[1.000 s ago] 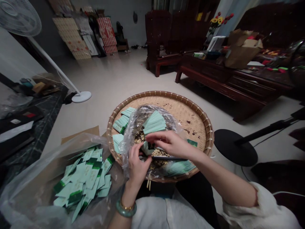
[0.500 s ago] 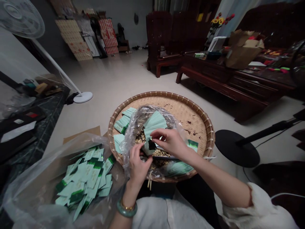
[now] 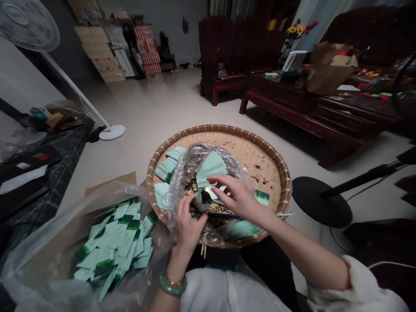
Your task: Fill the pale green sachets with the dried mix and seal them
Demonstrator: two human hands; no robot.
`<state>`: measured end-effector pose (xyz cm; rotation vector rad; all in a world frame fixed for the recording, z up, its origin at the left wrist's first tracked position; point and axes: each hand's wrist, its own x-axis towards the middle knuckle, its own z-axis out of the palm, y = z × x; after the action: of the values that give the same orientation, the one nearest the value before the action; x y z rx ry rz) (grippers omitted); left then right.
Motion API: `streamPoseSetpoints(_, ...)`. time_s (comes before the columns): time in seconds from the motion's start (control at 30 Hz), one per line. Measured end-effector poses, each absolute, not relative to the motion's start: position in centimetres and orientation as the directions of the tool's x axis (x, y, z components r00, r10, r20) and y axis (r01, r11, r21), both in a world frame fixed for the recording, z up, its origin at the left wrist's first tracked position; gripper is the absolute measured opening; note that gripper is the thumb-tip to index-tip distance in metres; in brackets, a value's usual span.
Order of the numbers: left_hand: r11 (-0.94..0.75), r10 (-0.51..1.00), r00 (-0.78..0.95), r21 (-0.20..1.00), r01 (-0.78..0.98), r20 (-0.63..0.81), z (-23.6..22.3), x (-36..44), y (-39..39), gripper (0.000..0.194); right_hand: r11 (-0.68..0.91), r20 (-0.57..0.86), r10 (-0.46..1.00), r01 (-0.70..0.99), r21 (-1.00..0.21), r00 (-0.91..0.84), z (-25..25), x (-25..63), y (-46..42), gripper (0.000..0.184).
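Observation:
My left hand (image 3: 188, 216) is closed round a small pale green packet (image 3: 203, 202), its dark mouth open and facing up. Just right of that mouth is my right hand (image 3: 232, 193), thumb and fingers apart with nothing visible between them. Below both hands lies a clear plastic bag (image 3: 182, 169), opened wide, with loose dark and yellowish flakes (image 3: 191, 185) in it. A fanned stack of pale green packets (image 3: 211, 167) rests on the bag. Part of a flat dark-edged object (image 3: 222, 215) shows under my right wrist; its kind is unclear.
A round woven bamboo tray (image 3: 260, 151) carries the bag, more packet stacks (image 3: 165, 169) and scattered dark bits. To the left, a large clear bag (image 3: 48, 242) holds a heap of green packets (image 3: 120, 242). A white fan (image 3: 112, 132) and a black stand base (image 3: 321, 201) flank the tray.
My right hand's fingertips were close together at the packet's mouth; they have spread and shifted slightly right. My left hand keeps the packet in place.

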<state>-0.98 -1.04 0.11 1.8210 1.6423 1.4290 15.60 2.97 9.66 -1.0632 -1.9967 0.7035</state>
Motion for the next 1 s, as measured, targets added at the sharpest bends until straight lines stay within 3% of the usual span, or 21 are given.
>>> streamPoseSetpoints(0.13,-0.313,0.875,-0.131,0.75,0.583,0.467,0.0,-0.9,-1.1,0.044,0.482,0.248,0.841,0.458,-0.747,-0.481,9.3,15.4,2.6,0.028)
streamPoseSetpoints(0.23,-0.315,0.864,-0.137,0.732,0.604,0.485,0.1,-0.7,-1.1,0.042,0.497,0.27,0.838,0.459,-0.736,-0.473,8.8,15.1,2.3,0.037)
streamPoseSetpoints(0.33,-0.288,0.875,-0.16,0.757,0.586,0.457,0.6,-0.9,-1.1,0.045,0.466,0.277,0.857,0.425,-0.776,-0.433,8.3,15.2,2.5,0.031)
streamPoseSetpoints(0.43,-0.21,0.941,-0.15,0.872,0.441,0.302,1.4,-1.5,-1.0,0.056,0.385,0.228,0.877,0.334,-0.861,-0.423,8.3,15.7,3.2,0.03)
streamPoseSetpoints(0.53,-0.027,0.998,-0.044,0.985,0.17,0.035,2.2,-2.1,-0.9,0.04,0.277,0.156,0.889,0.234,-0.932,-0.43,8.4,16.3,3.7,0.029)
streamPoseSetpoints(0.63,0.125,0.992,0.029,0.992,0.027,-0.125,2.7,-2.0,-0.9,0.029,0.182,0.089,0.908,0.194,-0.964,-0.41,8.1,16.5,4.1,0.032)
streamPoseSetpoints(0.77,0.183,0.983,0.001,0.979,-0.09,-0.184,2.9,-1.3,-1.2,0.033,0.1,-0.011,0.922,0.265,-0.959,-0.387,6.8,16.3,4.2,0.027)
streamPoseSetpoints(0.87,0.203,0.978,0.064,0.973,-0.109,-0.197,2.9,-1.0,-1.4,0.042,0.048,-0.034,0.935,0.221,-0.974,-0.352,5.9,16.0,4.2,0.025)
streamPoseSetpoints(1.0,0.16,0.982,0.105,0.987,0.007,-0.16,2.6,-1.2,-1.2,0.038,0.167,0.116,0.95,0.16,-0.973,-0.29,6.5,16.1,3.5,0.023)
